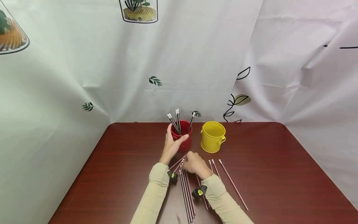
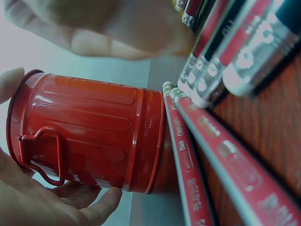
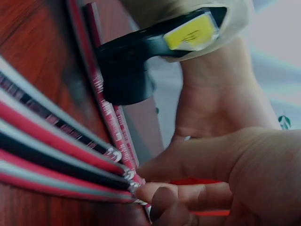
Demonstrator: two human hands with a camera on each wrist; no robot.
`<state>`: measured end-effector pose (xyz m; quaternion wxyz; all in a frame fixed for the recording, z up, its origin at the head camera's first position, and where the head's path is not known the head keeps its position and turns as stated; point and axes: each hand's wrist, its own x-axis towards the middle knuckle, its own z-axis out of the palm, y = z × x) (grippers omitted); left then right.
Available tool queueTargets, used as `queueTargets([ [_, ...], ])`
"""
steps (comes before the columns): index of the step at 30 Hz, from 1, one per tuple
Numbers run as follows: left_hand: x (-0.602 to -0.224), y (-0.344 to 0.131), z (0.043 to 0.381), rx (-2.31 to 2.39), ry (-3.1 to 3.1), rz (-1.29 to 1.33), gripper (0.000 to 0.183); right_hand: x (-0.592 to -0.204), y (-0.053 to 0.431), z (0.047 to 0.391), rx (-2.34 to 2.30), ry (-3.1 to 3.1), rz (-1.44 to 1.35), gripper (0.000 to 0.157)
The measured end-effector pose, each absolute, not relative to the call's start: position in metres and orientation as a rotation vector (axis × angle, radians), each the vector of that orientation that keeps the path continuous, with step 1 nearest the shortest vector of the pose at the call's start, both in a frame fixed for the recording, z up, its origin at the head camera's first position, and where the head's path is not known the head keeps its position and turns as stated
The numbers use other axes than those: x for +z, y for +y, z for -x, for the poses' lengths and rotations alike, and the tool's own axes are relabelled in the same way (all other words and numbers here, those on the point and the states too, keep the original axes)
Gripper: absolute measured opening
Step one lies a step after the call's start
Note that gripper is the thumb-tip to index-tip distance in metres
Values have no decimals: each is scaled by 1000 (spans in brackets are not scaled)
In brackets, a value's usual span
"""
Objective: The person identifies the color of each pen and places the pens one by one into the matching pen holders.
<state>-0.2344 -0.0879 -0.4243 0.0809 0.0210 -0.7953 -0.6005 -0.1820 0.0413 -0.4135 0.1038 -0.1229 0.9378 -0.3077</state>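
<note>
My left hand (image 1: 171, 148) grips the side of a small red metal bucket (image 1: 185, 145), its fingers and thumb spread around the wall. Several black pencils (image 1: 178, 120) stand in that bucket, eraser ends up. Just in front of it, my right hand (image 1: 195, 163) is bent down over the eraser ends of a row of red and black striped pencils (image 1: 186, 194). In the right wrist view, thumb and forefinger come together beside the pencil ends (image 3: 130, 175); whether they pinch one is unclear. Two red pencils (image 2: 188, 157) lie close to the bucket's base in the left wrist view.
A yellow metal bucket (image 1: 211, 143) with side handles stands right of the red one. More red pencils (image 1: 233, 184) lie to the right of my right forearm, on the dark red wooden table (image 1: 279, 174). A printed white cloth (image 1: 195, 56) hangs behind the table.
</note>
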Motion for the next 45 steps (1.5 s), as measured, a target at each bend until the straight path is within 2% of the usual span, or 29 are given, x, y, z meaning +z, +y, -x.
queueTargets([
  [15, -424, -88, 236, -1783, -2354, -66, 92, -418, 31, 178, -696, 2865, 237, 24],
  [28, -424, -89, 235, -1778, -2360, -63, 93, -420, 26, 171, -749, 2887, 165, 20],
  [37, -424, -89, 234, -1782, -2363, -62, 93, -413, 28, 169, -775, 2905, 198, 28],
  [45, -426, -88, 234, -1804, -2359, -62, 94, -390, 35, 164, -841, 2939, 230, 32],
])
